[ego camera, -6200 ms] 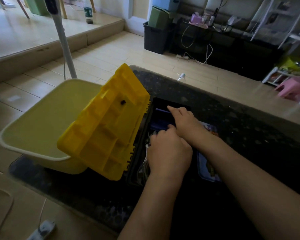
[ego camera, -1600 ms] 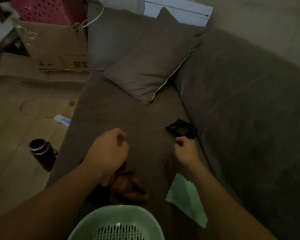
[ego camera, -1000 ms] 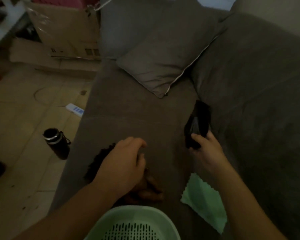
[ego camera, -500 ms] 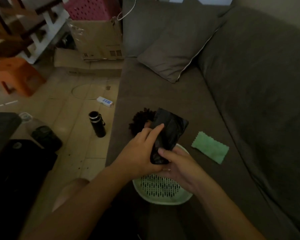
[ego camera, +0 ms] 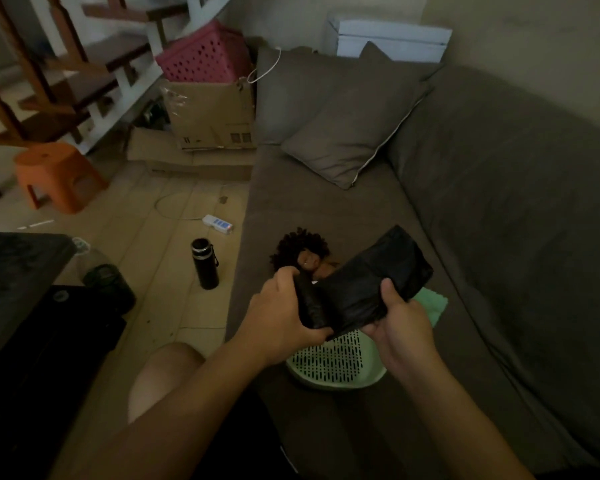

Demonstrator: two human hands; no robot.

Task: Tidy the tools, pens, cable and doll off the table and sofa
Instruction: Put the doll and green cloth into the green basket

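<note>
Gripping black bag (ego camera: pixel 371 285), left hand (ego camera: pixel 278 320) and right hand (ego camera: pixel 402 327).

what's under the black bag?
Below the black bag the basket and a cloth corner show; the doll lies behind. The basket's far rim and the doll's body are hidden.
</note>
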